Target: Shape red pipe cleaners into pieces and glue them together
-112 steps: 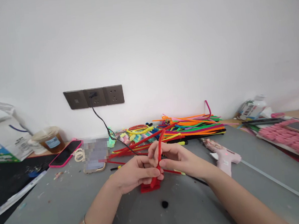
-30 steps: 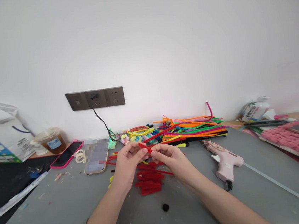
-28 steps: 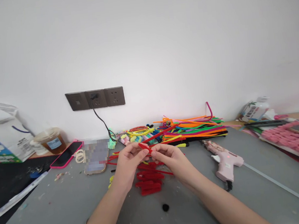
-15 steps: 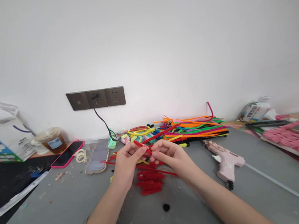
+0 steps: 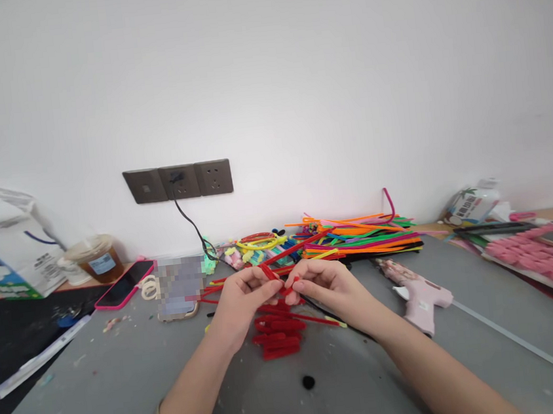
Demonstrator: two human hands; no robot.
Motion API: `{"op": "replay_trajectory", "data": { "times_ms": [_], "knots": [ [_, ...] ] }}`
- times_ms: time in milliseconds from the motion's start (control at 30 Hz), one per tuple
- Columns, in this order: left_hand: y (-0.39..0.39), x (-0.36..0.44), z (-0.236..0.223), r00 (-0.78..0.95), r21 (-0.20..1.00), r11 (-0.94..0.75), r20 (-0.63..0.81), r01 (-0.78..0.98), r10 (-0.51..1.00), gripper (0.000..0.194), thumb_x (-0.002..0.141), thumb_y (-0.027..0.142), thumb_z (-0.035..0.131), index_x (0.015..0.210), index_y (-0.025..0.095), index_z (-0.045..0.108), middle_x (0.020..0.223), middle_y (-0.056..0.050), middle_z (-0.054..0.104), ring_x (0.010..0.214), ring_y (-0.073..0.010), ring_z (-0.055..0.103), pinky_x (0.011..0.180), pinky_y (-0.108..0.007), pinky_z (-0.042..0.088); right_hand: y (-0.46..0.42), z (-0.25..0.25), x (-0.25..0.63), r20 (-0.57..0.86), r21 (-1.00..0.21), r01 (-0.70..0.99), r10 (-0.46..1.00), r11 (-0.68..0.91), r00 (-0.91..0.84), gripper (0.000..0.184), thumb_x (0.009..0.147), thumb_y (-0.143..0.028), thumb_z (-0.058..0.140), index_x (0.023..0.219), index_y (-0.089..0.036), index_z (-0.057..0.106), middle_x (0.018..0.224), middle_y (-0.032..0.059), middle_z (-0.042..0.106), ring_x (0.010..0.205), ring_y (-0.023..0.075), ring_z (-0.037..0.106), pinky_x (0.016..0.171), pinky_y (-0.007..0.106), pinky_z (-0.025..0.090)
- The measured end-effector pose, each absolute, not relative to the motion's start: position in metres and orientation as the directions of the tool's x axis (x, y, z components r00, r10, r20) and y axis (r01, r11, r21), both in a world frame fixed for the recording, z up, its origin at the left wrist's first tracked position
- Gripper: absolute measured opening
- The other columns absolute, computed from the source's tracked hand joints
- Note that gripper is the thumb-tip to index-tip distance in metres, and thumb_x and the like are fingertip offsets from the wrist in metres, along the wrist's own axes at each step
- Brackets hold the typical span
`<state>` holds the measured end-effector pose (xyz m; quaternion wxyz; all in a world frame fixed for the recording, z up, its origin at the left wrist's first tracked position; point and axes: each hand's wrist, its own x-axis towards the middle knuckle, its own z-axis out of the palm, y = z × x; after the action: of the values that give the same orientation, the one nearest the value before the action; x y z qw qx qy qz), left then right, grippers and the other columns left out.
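Between my two hands is a bent red pipe cleaner (image 5: 269, 272), held above the table. My left hand (image 5: 247, 302) pinches it between thumb and fingers. My right hand (image 5: 324, 287) is closed with its fingertips on the other end, close to the left fingertips; part of the piece is hidden by the fingers. Just below my hands, several folded red pipe cleaner pieces (image 5: 280, 335) lie in a small stack. A black pompom (image 5: 308, 382) rests nearer to me on the grey table.
Behind my hands lies a pile of coloured pipe cleaners (image 5: 363, 237). A pink glue gun (image 5: 422, 300) with a long glue stick lies to the right. Two phones (image 5: 125, 285) and a drink cup (image 5: 95, 259) are at the left. A pink padded piece (image 5: 543, 258) is far right.
The long red pipe cleaner that stood up from my hands is now a short bent piece. More folded red pieces show below. My right hand has shifted slightly and regripped its end.
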<state>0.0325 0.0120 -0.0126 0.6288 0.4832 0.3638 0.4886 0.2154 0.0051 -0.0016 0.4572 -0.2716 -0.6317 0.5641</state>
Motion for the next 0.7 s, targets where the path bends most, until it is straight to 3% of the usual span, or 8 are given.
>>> {"op": "replay_trajectory", "data": {
  "times_ms": [133,367,700],
  "knots": [
    [0.0111,0.0346,-0.0123,0.296,0.94,0.111,-0.011,-0.321,0.955,0.028,0.064,0.032,0.087,0.069,0.013,0.068,0.061,0.002,0.063,0.054,-0.0059,0.054,0.049,-0.015,0.046,0.0049,0.0022,0.2205,0.274,-0.962,-0.129,0.861,0.242,-0.429,0.022,0.088,-0.037,0.067,0.082,-0.016,0.064,0.067,-0.0007,0.063,0.062,0.0096,0.058,0.06,0.021,0.048],
    [0.0091,0.0417,-0.0096,0.206,0.811,0.201,-0.101,-0.55,0.973,0.031,0.055,0.029,0.092,0.074,0.013,0.072,0.077,-0.001,0.071,0.065,-0.0069,0.063,0.051,-0.012,0.049,0.0053,0.0053,0.2241,0.291,-0.952,-0.037,0.855,0.305,-0.429,0.025,0.089,-0.041,0.065,0.083,-0.016,0.064,0.07,-0.0001,0.059,0.064,0.0111,0.053,0.063,0.023,0.045],
    [0.0098,0.0377,-0.0127,0.242,0.825,0.209,-0.09,-0.526,0.966,0.026,0.057,0.023,0.091,0.066,0.012,0.07,0.066,0.001,0.068,0.056,-0.0042,0.059,0.047,-0.01,0.047,0.0054,0.0073,0.2265,0.312,-0.931,0.042,0.847,0.364,-0.43,0.023,0.089,-0.037,0.065,0.079,-0.017,0.063,0.073,0.0003,0.058,0.066,0.0124,0.051,0.062,0.024,0.041]
  ]
}}
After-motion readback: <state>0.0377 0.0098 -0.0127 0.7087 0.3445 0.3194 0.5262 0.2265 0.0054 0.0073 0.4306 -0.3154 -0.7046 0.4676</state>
